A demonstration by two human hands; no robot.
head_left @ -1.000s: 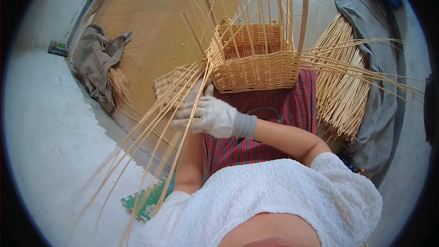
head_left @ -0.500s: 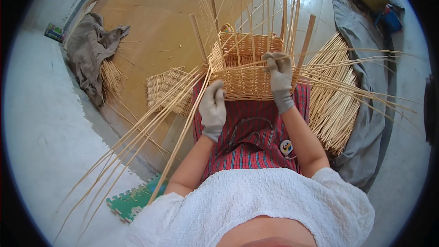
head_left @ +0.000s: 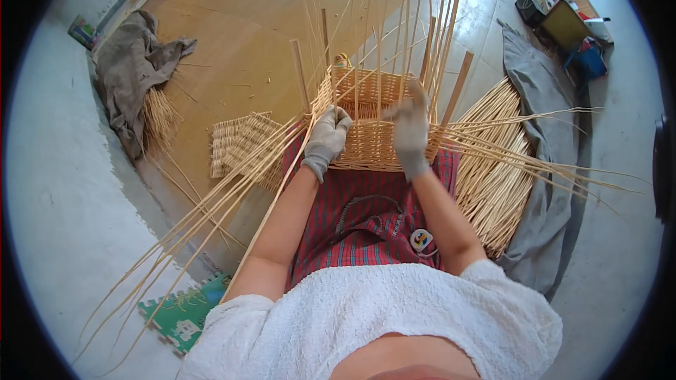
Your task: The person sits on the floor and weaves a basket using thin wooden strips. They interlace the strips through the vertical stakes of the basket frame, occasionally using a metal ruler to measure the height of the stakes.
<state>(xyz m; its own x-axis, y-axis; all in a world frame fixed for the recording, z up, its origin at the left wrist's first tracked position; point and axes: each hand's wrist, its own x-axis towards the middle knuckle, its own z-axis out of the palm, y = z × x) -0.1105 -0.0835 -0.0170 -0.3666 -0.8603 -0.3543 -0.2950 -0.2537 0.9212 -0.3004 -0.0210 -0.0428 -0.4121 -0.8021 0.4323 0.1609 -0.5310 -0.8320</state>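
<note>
A half-woven wicker basket (head_left: 364, 146) rests on my lap, its near wall toward me and tall thin stakes rising from its rim. My left hand (head_left: 328, 139), in a pale grey work glove, is closed on the near wall's upper edge at the left, thumb and fingers around the rim beside an upright stake. My right hand (head_left: 411, 134), gloved alike, is over the right part of the same wall. Its fingers point up and its thumb points left, apart, slightly blurred. Long loose rods (head_left: 243, 169) fan out from the basket's left corner, and more rods (head_left: 521, 158) stick out at the right.
Flat wooden sticks (head_left: 456, 89) stand at the basket's corners. Woven panels (head_left: 236, 144) lie on the floor at left. A rod bundle (head_left: 498, 183) lies at right beside grey cloth (head_left: 539, 225); another cloth (head_left: 137, 63) covers rods at far left. Boxes (head_left: 563, 24) stand at back right.
My right hand has let its pinch on a strand go and spread its fingers. My left hand has moved up onto the basket's near rim. The basket sits slightly lower in view.
</note>
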